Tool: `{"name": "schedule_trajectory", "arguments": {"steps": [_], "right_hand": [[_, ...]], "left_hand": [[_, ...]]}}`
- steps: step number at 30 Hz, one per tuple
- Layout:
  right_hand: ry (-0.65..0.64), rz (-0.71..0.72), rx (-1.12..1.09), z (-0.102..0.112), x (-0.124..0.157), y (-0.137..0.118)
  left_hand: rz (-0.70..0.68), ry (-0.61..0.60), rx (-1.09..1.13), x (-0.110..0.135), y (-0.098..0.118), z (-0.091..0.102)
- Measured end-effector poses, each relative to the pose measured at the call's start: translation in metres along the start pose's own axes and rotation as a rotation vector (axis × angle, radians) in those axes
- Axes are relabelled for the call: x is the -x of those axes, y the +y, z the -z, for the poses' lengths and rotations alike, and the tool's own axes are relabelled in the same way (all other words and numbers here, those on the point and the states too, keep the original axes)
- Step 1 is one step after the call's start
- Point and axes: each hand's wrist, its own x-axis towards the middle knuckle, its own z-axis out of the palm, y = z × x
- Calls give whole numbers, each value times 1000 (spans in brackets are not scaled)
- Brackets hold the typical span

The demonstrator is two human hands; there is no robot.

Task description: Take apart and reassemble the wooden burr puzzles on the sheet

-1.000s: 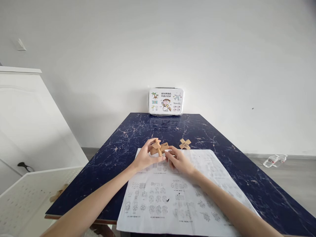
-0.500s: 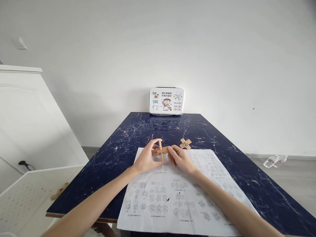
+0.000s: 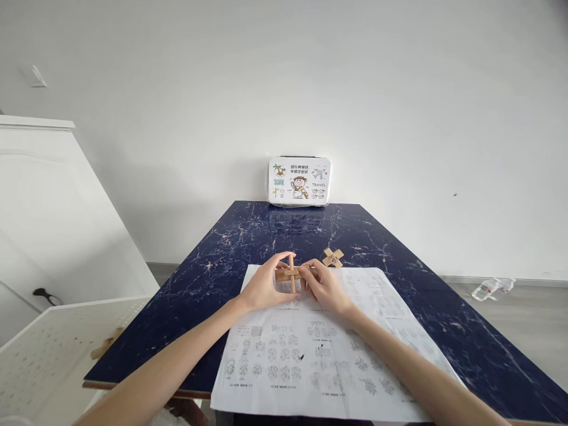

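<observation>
Head view: left hand, grip spread wide, thumb and fingertips at either end of a thin stick set across a wooden cross; right hand, grip nearly closed, pinches the cross's right end. Cross held over the far part of a printed sheet on the blue tabletop. Second cross lies at the sheet's far edge, white case standing behind.

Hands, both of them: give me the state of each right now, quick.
Left hand: holding the wooden puzzle, its upright stick between thumb and finger.
Right hand: closed, pinching the right side of the same puzzle.
</observation>
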Motion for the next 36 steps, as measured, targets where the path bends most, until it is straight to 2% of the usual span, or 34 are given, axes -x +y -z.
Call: {"name": "schedule_trajectory", "arguments": {"steps": [6,12,17,29,36], "right_hand": [[49,3,38,-3,1,-4],[30,1,-19,-3,0,-1],[62,1,-65,0,-1,1],[52,-22,-98,2,-3,0],[63,-33,-117,2,-5,5]], "left_hand": [[4,3,-2,-1,4,2],[2,15,6,-1,2,1],[7,55,9,-3,2,4],[40,39,17,-3,1,4],[-44,17,98,-2,-1,1]]}}
